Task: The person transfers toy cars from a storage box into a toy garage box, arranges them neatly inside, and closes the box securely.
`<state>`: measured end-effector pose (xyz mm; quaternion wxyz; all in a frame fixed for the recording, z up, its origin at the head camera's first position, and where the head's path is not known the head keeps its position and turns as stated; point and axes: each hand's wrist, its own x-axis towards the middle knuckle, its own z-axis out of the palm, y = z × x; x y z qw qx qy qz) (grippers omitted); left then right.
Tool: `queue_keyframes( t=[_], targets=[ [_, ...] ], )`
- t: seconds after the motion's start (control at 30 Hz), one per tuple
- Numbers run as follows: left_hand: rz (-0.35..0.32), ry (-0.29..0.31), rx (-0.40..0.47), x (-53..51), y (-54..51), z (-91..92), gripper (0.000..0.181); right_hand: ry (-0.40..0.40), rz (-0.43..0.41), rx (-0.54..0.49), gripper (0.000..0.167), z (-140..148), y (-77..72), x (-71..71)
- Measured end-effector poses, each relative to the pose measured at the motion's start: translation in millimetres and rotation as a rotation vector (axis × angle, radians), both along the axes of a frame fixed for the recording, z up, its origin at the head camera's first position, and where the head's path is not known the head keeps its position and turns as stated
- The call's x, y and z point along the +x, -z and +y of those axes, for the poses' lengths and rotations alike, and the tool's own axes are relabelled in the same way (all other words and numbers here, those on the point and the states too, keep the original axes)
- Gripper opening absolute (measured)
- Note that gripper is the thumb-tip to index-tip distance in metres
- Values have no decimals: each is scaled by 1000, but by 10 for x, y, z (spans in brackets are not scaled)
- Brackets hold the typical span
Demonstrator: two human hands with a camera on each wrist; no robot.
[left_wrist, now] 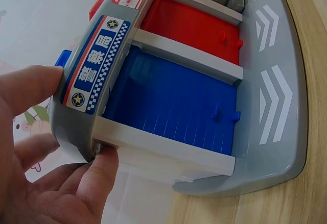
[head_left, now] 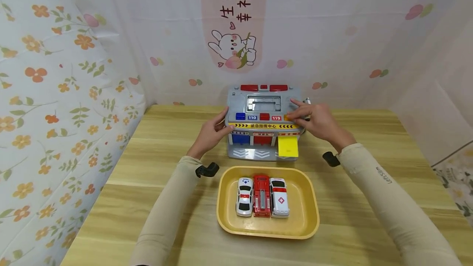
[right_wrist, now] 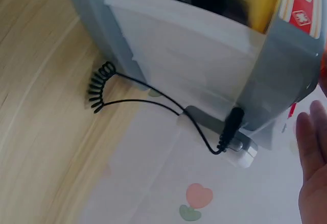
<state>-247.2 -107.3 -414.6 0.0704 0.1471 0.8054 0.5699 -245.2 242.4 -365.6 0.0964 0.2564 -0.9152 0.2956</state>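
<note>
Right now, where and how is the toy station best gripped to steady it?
I'd grip the toy station by the left end of its roof, from the left: thumb on the front edge, fingers tucked under, as the left hand does. The roof seems to jut past the white end wall; at the right end, a coiled black cord might snag.

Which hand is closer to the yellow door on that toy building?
The right hand. It is at the orange button just above the yellow door, while the left hand grips the opposite end of the toy building, by the blue door.
</note>
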Motion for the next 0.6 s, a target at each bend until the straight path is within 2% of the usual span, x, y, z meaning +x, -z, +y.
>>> queue_keyframes(
  t=[0.13, 0.33, 0.6],
  targets=[
    [6, -6, -10, -4, -3, 9, 71, -8, 3, 14, 20, 6, -10, 3],
    [11, -9, -41, 1, -38, 23, 72, 1, 61, 0, 22, 13, 4, 19],
    [-5, -19, -46, 13, -11, 5, 71, 28, 23, -7, 20, -23, 8, 36]
  ],
)
